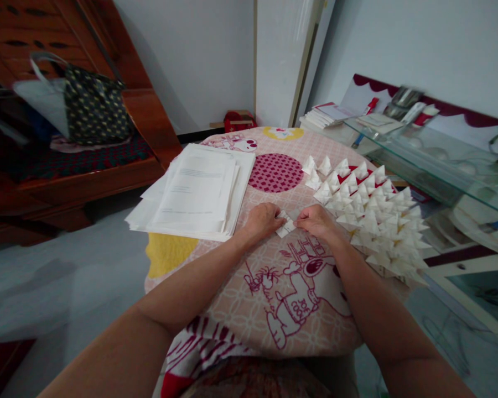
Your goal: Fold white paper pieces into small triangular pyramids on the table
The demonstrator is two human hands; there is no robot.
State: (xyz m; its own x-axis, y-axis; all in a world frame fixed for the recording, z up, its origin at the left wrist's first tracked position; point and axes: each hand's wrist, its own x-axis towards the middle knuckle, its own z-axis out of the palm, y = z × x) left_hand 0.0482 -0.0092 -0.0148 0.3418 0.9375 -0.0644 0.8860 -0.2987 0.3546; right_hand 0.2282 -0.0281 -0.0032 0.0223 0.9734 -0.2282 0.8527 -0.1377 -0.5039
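A small folded white paper piece (286, 224) lies on the pink cartoon-print cloth (274, 287) covering a low table. My left hand (262, 219) pinches its left end with fingers closed. My right hand (316, 220) pinches its right end, fingers also closed. Just right of my right hand sits a large cluster of folded white paper triangles (371, 213), standing point-up in rows. A stack of white paper sheets (199, 190) rests to the left of my left hand.
A glass-topped table (440, 160) with books and small items stands at the right. A wooden bench (78, 160) with a dotted bag (93, 108) is at the left. A red box (237, 120) sits on the floor by the wall.
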